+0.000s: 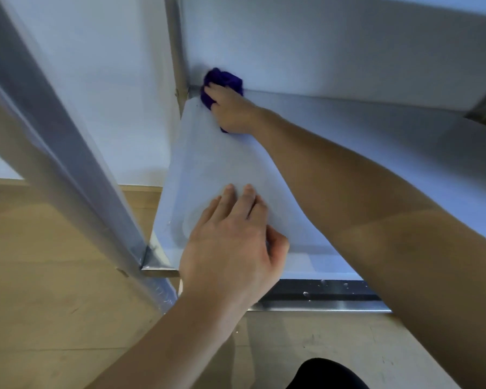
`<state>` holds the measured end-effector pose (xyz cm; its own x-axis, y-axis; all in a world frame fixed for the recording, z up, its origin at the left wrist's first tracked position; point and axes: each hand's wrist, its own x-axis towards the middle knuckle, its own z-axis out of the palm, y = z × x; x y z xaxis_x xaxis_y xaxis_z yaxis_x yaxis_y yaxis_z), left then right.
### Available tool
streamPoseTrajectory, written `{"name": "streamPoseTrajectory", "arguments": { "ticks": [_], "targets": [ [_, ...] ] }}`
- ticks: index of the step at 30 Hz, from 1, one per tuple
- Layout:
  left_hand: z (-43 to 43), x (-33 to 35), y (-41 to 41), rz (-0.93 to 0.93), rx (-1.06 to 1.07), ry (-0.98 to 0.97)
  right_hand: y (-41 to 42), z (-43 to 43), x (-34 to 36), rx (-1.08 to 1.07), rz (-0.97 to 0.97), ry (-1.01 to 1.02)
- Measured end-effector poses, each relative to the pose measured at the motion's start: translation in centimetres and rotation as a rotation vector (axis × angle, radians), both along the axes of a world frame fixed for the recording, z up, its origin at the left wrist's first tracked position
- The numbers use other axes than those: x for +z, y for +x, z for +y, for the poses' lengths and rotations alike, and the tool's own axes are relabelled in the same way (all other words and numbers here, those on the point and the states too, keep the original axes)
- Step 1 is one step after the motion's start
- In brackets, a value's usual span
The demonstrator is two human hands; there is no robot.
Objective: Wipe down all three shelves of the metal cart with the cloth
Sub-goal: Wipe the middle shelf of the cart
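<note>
From the head camera, the right hand (232, 110) is reaching deep to the shelf's (376, 141) far corner, up around eleven o'clock, with its fingers clamped on a bunched purple cloth (223, 80). The cloth is pressing against the metal right where the shelf is meeting the rear upright post (176, 51) and the white wall (320, 46). Down at six o'clock, the left hand (230, 242) is lying flat with its fingers spread apart, gripping nothing and resting on a white sheet (208, 164) that is covering the shelf's left end. A front post (68, 153) is slanting across at nine o'clock, and wooden floor (54, 304) is showing below.
</note>
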<state>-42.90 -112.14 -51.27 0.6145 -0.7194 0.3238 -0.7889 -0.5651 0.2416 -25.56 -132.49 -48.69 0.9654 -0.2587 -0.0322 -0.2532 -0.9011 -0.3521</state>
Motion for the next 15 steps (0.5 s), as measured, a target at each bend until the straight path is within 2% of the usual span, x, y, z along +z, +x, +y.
{"name": "streamPoseTrajectory", "arguments": {
  "ticks": [3,9,15],
  "targets": [
    [0.1,0.0,0.1,0.003,-0.005,-0.002,0.8,1.5,0.6,0.056,0.011,0.087],
    [0.1,0.0,0.1,0.01,-0.001,0.0,-1.7,1.7,0.9,0.185,0.025,0.124],
    [0.3,0.0,0.0,0.006,0.006,-0.027,-7.0,3.3,-0.6,0.436,-0.018,0.056]
  ]
}}
